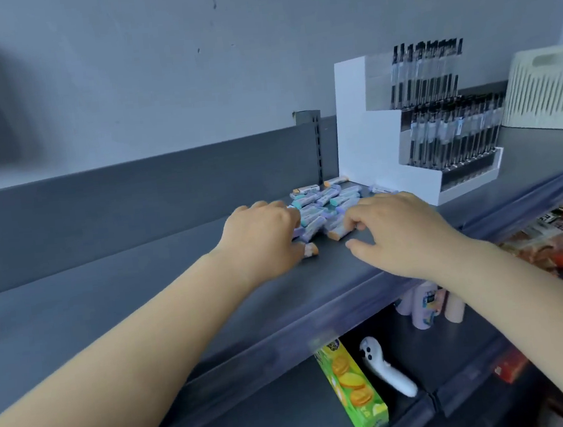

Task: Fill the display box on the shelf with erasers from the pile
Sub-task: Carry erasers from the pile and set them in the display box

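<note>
A pile of small erasers [323, 200] in purple, teal and orange sleeves lies on the dark grey shelf [116, 298], just left of a white tiered display stand [354, 130]. My left hand [262, 239] covers the pile's left side with its fingers curled down over several erasers, and one orange-tipped eraser [311, 250] pokes out beneath it. My right hand [402, 232] sits on the pile's near right side. Its bent fingertips touch an orange-ended eraser [338, 232] and its thumb is spread apart on the shelf.
The white stand holds rows of black pens [450, 128]. A cream slatted basket [547, 91] stands to the right of it. The shelf below carries a green biscuit box [355, 388], a white controller [384, 368] and pastel bottles [426, 306]. Snack packets [551, 249] lie lower right.
</note>
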Available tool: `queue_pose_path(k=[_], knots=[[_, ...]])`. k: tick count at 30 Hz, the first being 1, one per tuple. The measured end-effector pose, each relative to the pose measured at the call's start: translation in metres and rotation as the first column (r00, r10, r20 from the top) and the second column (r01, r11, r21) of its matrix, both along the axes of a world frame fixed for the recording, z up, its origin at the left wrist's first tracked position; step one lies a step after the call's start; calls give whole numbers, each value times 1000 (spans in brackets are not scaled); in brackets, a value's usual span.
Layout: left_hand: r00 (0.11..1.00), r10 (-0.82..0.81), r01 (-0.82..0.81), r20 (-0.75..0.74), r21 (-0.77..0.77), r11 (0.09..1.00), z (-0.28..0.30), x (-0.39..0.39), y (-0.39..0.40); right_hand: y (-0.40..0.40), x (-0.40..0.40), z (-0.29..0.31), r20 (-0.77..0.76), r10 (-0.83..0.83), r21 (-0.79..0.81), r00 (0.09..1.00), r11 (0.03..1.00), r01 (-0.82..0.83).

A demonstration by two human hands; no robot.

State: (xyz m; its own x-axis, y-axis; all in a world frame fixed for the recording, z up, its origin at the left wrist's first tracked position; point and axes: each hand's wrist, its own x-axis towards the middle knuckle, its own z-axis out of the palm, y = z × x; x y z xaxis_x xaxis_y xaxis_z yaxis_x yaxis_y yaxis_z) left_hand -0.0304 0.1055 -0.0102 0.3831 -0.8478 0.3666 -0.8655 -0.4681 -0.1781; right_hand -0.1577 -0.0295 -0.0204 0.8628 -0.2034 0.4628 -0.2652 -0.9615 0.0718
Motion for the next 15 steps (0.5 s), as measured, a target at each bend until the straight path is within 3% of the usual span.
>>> queue_pose_path(k=[5, 15], knots=[[997, 3, 1, -77, 51, 999, 10, 22, -44, -43, 24, 2, -1, 1, 87, 1000, 996, -1], [991, -50, 67, -124, 139, 988, -2, 38, -87, -116, 33, 1, -164, 90, 308, 982, 951, -36]])
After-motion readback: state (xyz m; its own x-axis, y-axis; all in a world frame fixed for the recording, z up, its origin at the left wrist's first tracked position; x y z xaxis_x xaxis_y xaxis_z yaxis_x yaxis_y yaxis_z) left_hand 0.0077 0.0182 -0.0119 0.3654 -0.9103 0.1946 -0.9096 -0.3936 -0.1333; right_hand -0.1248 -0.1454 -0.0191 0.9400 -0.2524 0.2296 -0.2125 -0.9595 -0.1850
